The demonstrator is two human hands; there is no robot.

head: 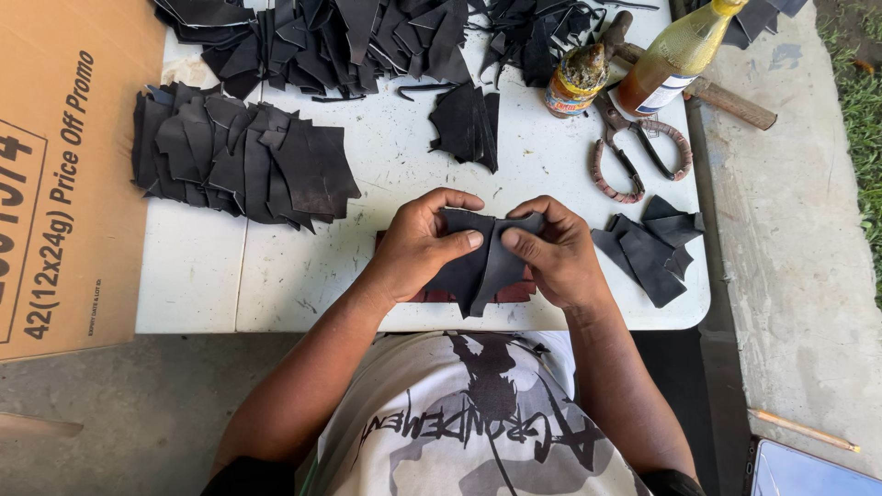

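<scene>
My left hand [421,243] and my right hand [553,253] both pinch a folded piece of black leather [480,262] at the near edge of the white table [276,266]. The thumbs press toward each other along a crease in the middle of the piece. Under it lies a dark red-brown block [514,292], mostly hidden. A small pile of black leather cut pieces [648,246] sits just right of my right hand.
A larger stack of black pieces [243,156] lies at the left, more heaps [331,41] along the far edge, and a small one [467,124] in the middle. Scissors with wrapped handles [638,152], a jar [574,78], a bottle [675,55] and a hammer handle [730,103] stand far right. A cardboard box [64,165] borders the left.
</scene>
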